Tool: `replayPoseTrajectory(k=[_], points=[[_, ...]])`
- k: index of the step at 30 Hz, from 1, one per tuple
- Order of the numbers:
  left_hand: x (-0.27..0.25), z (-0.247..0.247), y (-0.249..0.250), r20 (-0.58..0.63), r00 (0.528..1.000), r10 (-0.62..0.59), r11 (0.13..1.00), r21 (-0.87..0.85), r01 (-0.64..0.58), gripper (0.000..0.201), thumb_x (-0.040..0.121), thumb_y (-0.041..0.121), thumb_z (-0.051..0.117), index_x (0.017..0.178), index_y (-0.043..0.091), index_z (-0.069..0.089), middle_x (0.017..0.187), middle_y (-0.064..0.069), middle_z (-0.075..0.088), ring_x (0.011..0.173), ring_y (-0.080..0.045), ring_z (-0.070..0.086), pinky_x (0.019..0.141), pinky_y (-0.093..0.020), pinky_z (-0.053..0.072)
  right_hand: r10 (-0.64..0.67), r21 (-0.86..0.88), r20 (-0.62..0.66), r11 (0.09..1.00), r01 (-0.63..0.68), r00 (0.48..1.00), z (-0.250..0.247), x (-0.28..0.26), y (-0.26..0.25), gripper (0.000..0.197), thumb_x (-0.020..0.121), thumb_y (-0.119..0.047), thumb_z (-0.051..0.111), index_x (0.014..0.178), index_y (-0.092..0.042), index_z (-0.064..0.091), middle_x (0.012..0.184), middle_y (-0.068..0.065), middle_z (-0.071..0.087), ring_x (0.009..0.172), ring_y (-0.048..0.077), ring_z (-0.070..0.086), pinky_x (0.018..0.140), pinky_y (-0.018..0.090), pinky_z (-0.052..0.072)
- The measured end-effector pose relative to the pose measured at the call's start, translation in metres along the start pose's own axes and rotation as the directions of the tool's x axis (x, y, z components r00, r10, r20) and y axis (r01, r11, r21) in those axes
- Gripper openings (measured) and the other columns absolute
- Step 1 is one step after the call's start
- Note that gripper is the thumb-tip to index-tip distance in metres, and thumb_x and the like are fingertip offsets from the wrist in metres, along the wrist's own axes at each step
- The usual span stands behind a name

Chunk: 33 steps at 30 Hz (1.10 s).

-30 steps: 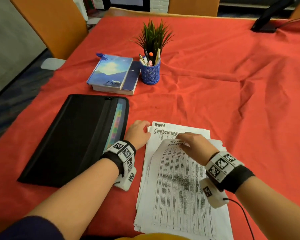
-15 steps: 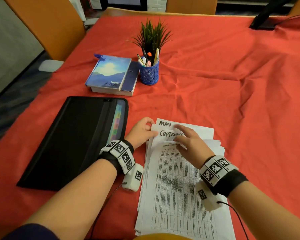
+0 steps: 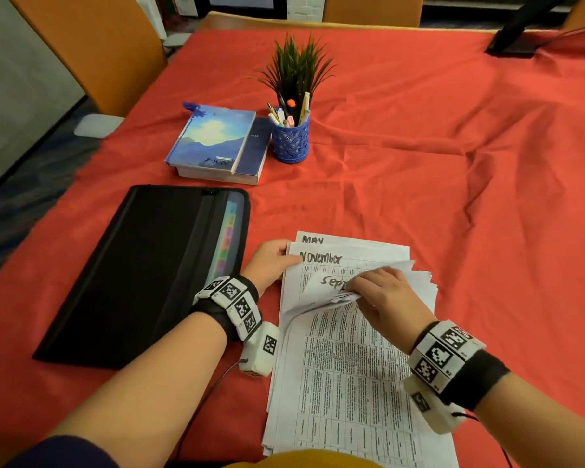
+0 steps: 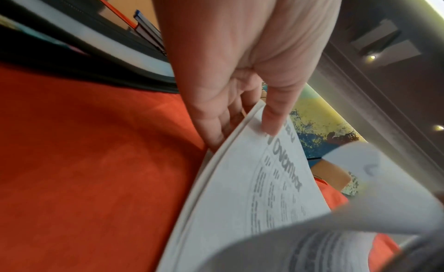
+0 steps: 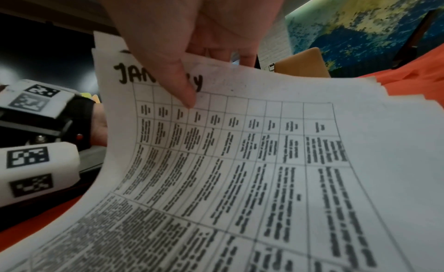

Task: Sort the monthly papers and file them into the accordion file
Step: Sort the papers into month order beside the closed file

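To the right of the stack of papers and beyond its far edge, a wide stretch of bare red tablecloth is left open. The left side is blocked by the black accordion file, laid flat just beside the papers, with only a narrow strip of cloth between, taken up by the left hand. Farther off, the way is obstructed by 2 stacked books and a blue pen cup standing just beside them.

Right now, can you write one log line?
left hand: pinches November sheet | right hand: lifts top sheets | accordion file: untouched
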State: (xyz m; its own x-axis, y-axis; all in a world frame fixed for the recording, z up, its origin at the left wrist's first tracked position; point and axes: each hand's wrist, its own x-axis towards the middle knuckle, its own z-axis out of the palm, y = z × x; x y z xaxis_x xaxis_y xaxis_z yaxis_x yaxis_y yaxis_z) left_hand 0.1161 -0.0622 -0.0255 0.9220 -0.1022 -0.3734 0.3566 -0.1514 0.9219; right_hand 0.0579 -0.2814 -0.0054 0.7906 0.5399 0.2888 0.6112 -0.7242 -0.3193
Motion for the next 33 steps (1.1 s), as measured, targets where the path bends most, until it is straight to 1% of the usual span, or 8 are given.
replayPoseTrajectory(k=[4,6,10,14,16,22,27,33], points=[[-0.004,0.004,-0.002,0.037,0.999,0.004,0.999,0.048,-0.006,0.038,0.083,-0.016,0.051,0.118,0.0,0.053,0.114,-0.015,0.063,0.102,-0.025,0.061,0.081,-0.028,0.052,0.16,0.116,-0.034,0.981,-0.155,0.986,-0.001,-0.003,0.001,0.045,0.077,0.001,0.064,0.111,-0.019,0.042,0.086,0.001,0.068,0.076,0.022,0.064,0.081,0.035,0.043],[-0.005,0.005,-0.002,0.01,1.0,0.02,0.999,0.027,-0.02,0.045,0.08,-0.016,0.056,0.122,-0.001,0.052,0.117,-0.016,0.064,0.104,-0.026,0.063,0.085,-0.034,0.053,0.205,0.132,-0.048,0.971,-0.197,0.978,0.002,0.001,0.003,0.046,0.074,0.003,0.068,0.115,-0.012,0.051,0.089,0.003,0.069,0.08,0.022,0.065,0.081,0.034,0.04],[-0.007,0.008,-0.001,-0.026,0.999,0.04,0.999,-0.019,-0.04,0.044,0.075,-0.012,0.067,0.115,0.004,0.056,0.114,-0.015,0.066,0.103,-0.025,0.064,0.091,-0.038,0.052,0.128,0.031,-0.125,0.992,-0.125,0.984,0.007,0.009,0.007,0.027,0.065,0.001,0.078,0.087,-0.01,0.067,0.095,0.006,0.066,0.083,0.026,0.066,0.078,0.038,0.042],[-0.008,0.009,0.0,-0.017,0.999,0.035,0.999,0.014,-0.035,0.045,0.072,-0.009,0.072,0.113,0.001,0.057,0.112,-0.014,0.066,0.097,-0.02,0.063,0.087,-0.032,0.052,0.152,0.023,-0.087,0.988,-0.151,0.984,0.01,0.016,0.008,0.022,0.064,-0.003,0.079,0.08,-0.011,0.065,0.121,0.016,0.058,0.104,0.035,0.058,0.09,0.054,0.041],[-0.007,0.009,-0.001,-0.004,0.999,0.035,0.999,0.02,-0.035,0.047,0.071,-0.007,0.075,0.115,0.0,0.057,0.113,-0.013,0.066,0.097,-0.018,0.063,0.086,-0.029,0.051,0.132,0.05,-0.056,0.99,-0.129,0.99,0.013,0.02,0.011,0.023,0.063,0.0,0.078,0.08,-0.009,0.065,0.12,0.018,0.059,0.1,0.036,0.06,0.089,0.057,0.044],[-0.007,0.004,-0.002,0.01,1.0,0.009,0.994,-0.112,-0.008,0.03,0.084,0.004,0.066,0.114,0.003,0.061,0.113,-0.013,0.067,0.096,-0.021,0.066,0.084,-0.03,0.054,0.099,0.092,-0.094,0.992,-0.091,0.991,0.007,0.012,0.007,0.023,0.065,0.005,0.076,0.083,-0.005,0.065,0.103,0.014,0.063,0.085,0.03,0.064,0.074,0.034,0.052],[-0.007,0.002,-0.003,-0.004,0.999,-0.036,0.984,-0.172,0.035,0.027,0.091,0.001,0.054,0.118,-0.001,0.057,0.113,-0.016,0.065,0.083,-0.012,0.065,0.068,-0.019,0.055,0.017,0.074,-0.107,0.997,-0.009,0.994,0.006,0.0,0.005,0.02,0.068,0.006,0.067,0.085,-0.004,0.065,0.087,0.01,0.062,0.072,0.03,0.06,0.067,0.031,0.049],[-0.008,0.004,0.0,0.004,1.0,-0.006,0.99,-0.141,0.007,0.024,0.083,-0.005,0.062,0.105,0.004,0.061,0.105,-0.014,0.068,0.088,-0.02,0.065,0.072,-0.024,0.054,0.147,0.136,-0.077,0.981,-0.135,0.986,0.002,0.005,0.003,0.026,0.069,0.005,0.072,0.087,-0.006,0.059,0.112,0.017,0.054,0.062,0.016,0.054,0.064,0.019,0.04]])
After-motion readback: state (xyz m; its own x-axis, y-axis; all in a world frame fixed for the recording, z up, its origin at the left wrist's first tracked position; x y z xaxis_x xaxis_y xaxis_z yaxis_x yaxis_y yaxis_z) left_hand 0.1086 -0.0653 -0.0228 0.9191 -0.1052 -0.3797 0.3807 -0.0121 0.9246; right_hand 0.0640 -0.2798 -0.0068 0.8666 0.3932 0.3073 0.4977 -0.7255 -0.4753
